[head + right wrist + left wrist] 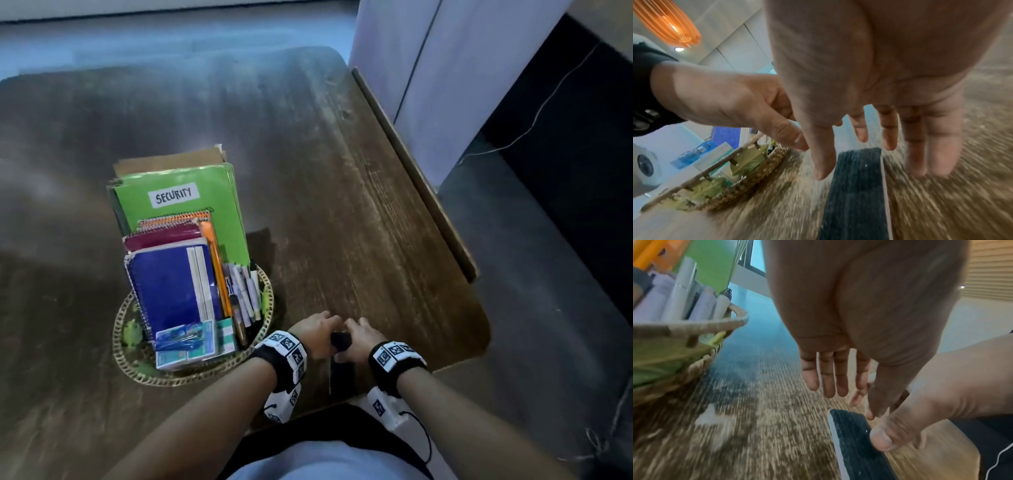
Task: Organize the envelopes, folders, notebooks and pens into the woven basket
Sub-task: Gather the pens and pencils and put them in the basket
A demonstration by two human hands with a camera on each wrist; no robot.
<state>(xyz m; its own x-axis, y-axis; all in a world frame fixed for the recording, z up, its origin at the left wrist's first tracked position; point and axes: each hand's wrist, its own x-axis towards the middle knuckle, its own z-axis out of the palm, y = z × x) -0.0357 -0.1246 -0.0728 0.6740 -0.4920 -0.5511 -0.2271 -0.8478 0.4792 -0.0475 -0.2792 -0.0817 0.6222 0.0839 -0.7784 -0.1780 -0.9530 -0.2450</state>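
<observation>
The big brown wooden counter (pixel 342 192) holds everything; on its left part sits the round woven basket (pixel 120 342), and it is packed full; at the back of the basket stand brown envelopes (pixel 171 161), then a green folder (pixel 205 192) with a white label that says SECURITY; in front of the folder stand spiral notebooks, an orange one (pixel 178 217), a dark red one (pixel 161 238) and a blue one (pixel 168 287); beside the notebooks, on the right side of the basket, a bunch of pens (pixel 245 291) stands up against the rim; at the very front lie small blue and white packs (pixel 186 342).

Near the front edge of the counter, to the right of the basket, lies a flat black thing with a pale edge (pixel 340 370); I cannot tell what it is.

The left hand (pixel 317 334) and the right hand (pixel 359 337) are close together just over the far end of that black thing; the wrist views show both hands with fingers (pixel 828 378) straight and a bit spread, holding nothing; the right thumb (pixel 822 155) hangs just over the black thing, and I cannot tell if it touches.
</observation>
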